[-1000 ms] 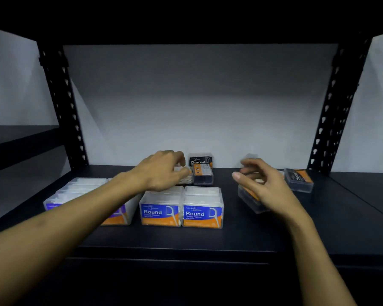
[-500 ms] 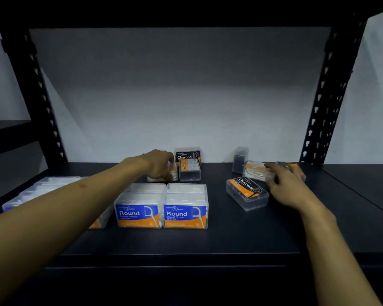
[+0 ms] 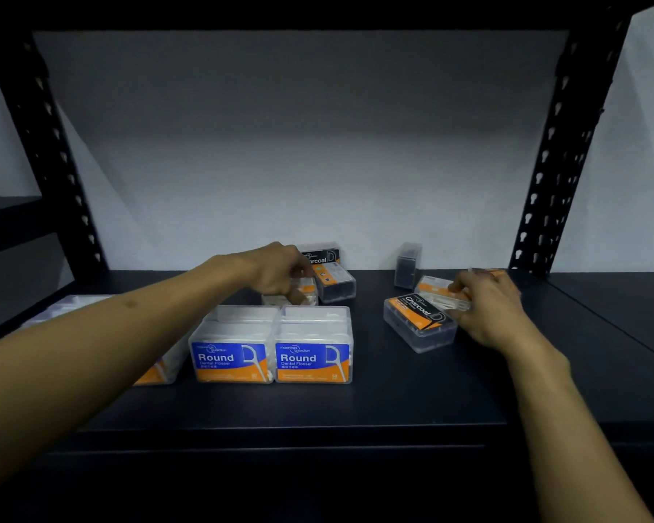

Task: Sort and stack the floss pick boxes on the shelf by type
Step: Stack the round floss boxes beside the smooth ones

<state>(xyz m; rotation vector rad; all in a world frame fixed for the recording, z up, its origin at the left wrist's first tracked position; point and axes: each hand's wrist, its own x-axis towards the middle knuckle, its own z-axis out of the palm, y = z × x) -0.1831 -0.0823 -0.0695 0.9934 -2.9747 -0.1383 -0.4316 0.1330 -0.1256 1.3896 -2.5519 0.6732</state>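
Observation:
Two blue "Round" floss boxes (image 3: 272, 356) stand side by side at the shelf's front middle, with more clear boxes (image 3: 155, 368) to their left behind my forearm. My left hand (image 3: 280, 273) closes on a small white floss box (image 3: 303, 294) next to two dark "Charcoal" boxes (image 3: 331, 275) at the back. My right hand (image 3: 487, 307) grips a white floss box (image 3: 438, 294) lying against a tilted "Charcoal" box (image 3: 418, 322). Another dark box (image 3: 406, 264) stands upright by the wall.
The black shelf (image 3: 393, 394) has perforated black uprights at the back left (image 3: 59, 160) and back right (image 3: 559, 152). A white wall closes the back. An orange-labelled box (image 3: 493, 272) peeks out behind my right hand.
My right hand went from hovering over the tilted Charcoal box to the right and took hold of the white box behind it. My left hand stayed on its small white box.

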